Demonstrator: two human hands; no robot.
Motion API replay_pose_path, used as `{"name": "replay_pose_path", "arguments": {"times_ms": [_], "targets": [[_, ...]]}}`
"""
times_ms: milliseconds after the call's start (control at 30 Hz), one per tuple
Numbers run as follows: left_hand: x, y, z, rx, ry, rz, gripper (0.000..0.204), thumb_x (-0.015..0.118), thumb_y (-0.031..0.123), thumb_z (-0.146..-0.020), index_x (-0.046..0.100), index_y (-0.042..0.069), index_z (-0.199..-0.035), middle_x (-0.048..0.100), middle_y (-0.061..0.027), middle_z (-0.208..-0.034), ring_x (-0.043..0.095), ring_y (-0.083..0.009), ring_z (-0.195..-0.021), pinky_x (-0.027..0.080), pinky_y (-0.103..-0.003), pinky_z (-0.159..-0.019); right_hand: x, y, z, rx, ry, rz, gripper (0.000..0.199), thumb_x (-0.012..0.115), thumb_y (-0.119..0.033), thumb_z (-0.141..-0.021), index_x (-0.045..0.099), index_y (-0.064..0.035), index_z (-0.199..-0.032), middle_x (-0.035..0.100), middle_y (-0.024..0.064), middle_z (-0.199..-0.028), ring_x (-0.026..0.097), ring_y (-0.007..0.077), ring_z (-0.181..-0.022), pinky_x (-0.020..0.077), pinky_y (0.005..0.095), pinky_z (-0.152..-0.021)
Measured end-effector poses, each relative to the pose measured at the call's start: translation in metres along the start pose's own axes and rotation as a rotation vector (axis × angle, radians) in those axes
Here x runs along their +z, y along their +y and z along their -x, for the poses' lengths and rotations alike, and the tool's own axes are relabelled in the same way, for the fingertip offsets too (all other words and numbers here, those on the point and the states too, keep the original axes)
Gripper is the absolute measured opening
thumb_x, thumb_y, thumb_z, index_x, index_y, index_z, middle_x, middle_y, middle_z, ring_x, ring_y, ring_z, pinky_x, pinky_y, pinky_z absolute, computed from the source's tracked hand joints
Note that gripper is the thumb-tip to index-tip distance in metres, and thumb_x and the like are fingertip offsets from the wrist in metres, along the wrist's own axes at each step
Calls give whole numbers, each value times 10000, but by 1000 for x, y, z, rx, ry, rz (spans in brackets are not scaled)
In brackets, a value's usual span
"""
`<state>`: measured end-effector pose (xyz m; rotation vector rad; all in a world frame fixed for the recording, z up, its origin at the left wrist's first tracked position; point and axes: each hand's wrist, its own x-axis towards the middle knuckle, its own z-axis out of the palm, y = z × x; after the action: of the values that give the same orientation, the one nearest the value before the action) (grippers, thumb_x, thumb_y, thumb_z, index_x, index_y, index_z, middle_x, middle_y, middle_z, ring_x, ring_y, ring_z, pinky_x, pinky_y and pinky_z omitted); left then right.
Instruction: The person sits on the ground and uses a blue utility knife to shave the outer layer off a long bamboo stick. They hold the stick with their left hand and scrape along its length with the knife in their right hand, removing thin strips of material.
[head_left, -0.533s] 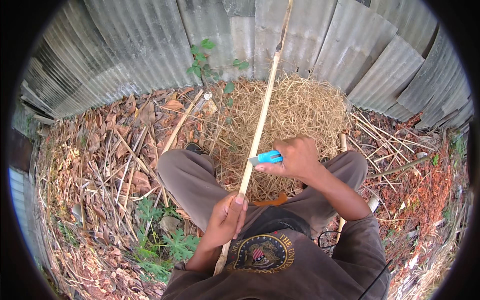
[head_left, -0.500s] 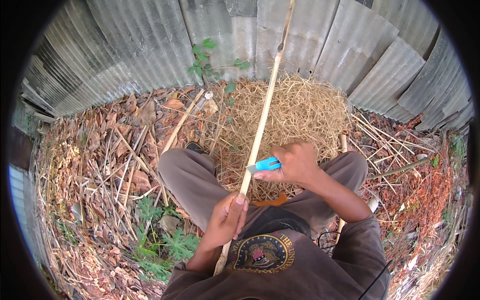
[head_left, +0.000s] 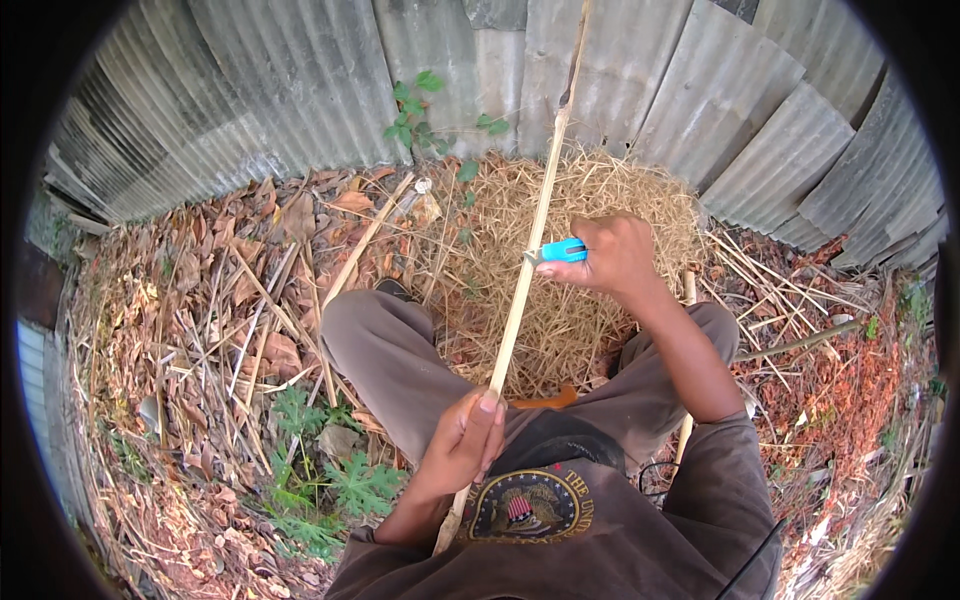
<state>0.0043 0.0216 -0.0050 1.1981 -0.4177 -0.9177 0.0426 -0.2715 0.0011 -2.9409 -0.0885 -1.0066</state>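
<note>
A long pale bamboo strip [head_left: 521, 299] slants from my lap up toward the fence, with a dark node near its far part. My left hand [head_left: 462, 440] is closed round its lower part, close to my shirt. In my right hand [head_left: 612, 257] is a blue utility knife [head_left: 563, 250], gripped with the fingers wrapped about its handle. The knife's blade touches the strip well beyond my left hand. The strip's near end rests against my shirt.
A heap of thin shavings [head_left: 610, 320] lies between and beyond my bent legs. Corrugated metal sheets [head_left: 300, 90] form a fence behind it. Dry leaves [head_left: 200, 270] and loose sticks cover the ground at left; more sticks [head_left: 770, 280] lie at right. Something orange [head_left: 547, 399] sits by my lap.
My right hand has slid the knife farther up the strip, away from my body. My left hand keeps its hold on the lower part.
</note>
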Motion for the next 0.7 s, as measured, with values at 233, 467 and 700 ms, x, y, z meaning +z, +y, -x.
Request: {"name": "replay_pose_path", "arguments": {"times_ms": [233,467,700], "targets": [[5,-9,6,-63,-53,-76,311,288,288,-1044,424,62,-879,371,-1,-478,312,-70,-342,291,-207,-377,7,85,-23,257,-116,195,733,475,-820,-725,643,-115,-615,494,62,-424,539,241,-412,401,380,-393],[9,-6,-3,-62,-95,-135,316,293,303,-1042,410,63,-873,374,-1,-483,318,-72,-348,303,-204,-384,8,130,-43,148,-25,250,730,504,-819,-694,649,-108,-606,539,68,-455,592,259,-469,460,386,-452],[5,-9,-8,-49,-97,-74,314,294,298,-1041,409,63,-869,379,-1,-482,321,-72,-347,315,-206,-398,17,140,-54,91,20,267,726,523,-824,-674,627,-113,-578,518,50,-439,586,244,-452,445,377,-437]]}}
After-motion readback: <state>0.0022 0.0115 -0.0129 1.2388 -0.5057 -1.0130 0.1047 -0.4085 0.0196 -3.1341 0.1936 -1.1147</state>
